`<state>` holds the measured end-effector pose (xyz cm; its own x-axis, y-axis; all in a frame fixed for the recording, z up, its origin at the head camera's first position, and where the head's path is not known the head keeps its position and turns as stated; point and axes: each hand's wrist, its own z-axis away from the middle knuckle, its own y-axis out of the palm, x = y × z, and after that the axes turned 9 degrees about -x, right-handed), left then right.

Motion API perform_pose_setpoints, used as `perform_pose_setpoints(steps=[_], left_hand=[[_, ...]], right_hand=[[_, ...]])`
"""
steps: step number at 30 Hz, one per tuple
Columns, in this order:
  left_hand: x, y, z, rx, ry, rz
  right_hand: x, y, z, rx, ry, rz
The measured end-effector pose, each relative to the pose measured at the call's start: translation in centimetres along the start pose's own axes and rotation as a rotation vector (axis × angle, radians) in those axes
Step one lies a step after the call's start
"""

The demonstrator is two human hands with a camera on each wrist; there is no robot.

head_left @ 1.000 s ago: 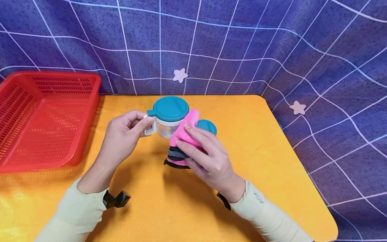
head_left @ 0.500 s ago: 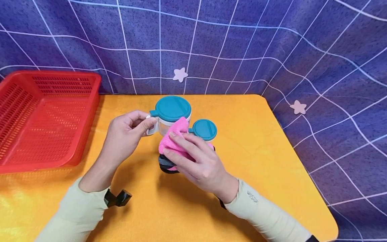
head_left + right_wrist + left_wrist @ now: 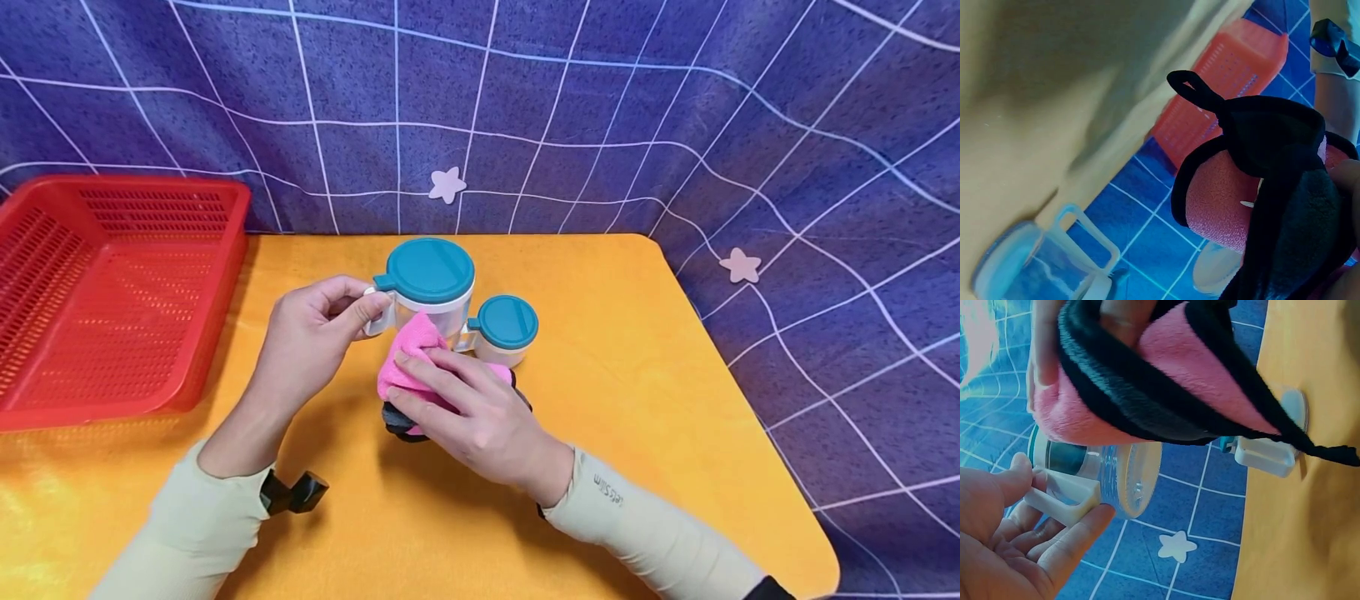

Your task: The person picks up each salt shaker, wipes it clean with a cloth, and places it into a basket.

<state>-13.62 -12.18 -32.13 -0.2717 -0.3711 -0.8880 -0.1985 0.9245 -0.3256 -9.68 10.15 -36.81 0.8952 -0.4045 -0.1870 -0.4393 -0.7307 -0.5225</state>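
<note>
My left hand (image 3: 313, 333) pinches the white handle (image 3: 1063, 494) of a clear jar (image 3: 431, 271) with a teal lid. In the left wrist view the jar's base is raised off the table. A pink cloth (image 3: 408, 362) with black and grey trim is gripped in my right hand (image 3: 472, 421), bunched under the fingers. It covers part of the jar's lower front; whether they touch I cannot tell. Just right of the larger jar, a smaller jar (image 3: 507, 325) with a teal lid and white handle stands upright on the table.
A red plastic basket (image 3: 176, 358) sits on the left of the yellow table (image 3: 637, 400). Behind and to the right hangs a blue gridded cloth backdrop (image 3: 570, 108) with pale stars. Each wrist wears a black device.
My right hand and the pink cloth have moved left and toward me, uncovering the smaller jar and more of the larger jar's front. The larger jar has shifted slightly right in my left hand.
</note>
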Motion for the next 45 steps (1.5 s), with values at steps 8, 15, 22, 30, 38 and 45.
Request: perform_pose_setpoints(steps=[8,15,22,30,38,45], left_hand=[[0.3,-0.7,-0.2,-0.050,-0.020,-0.022],[0.0,-1.1,-0.4,-0.090,-0.040,0.029],[-0.2,-0.9,-0.2,-0.104,-0.023,0.022],[-0.6,-0.3,0.0,-0.093,-0.015,0.042],[-0.9,0.0,0.0,-0.111,-0.019,0.051],[-0.9,0.3,0.1,-0.145,0.000,0.013]], right_hand=[[-0.1,-0.4,0.7,-0.016,0.046,-0.041],[-0.5,-1.3,0.3,-0.142,0.227,-0.222],[-0.9,-2.0,-0.5,-0.324,0.444,-0.330],[-1.2,-1.8,-1.4,-0.376,0.469,-0.274],[-0.9,-0.5,-2.1,-0.369,0.338,-0.143],[-0.5,0.7,-2.3,-0.306,0.254,-0.049]])
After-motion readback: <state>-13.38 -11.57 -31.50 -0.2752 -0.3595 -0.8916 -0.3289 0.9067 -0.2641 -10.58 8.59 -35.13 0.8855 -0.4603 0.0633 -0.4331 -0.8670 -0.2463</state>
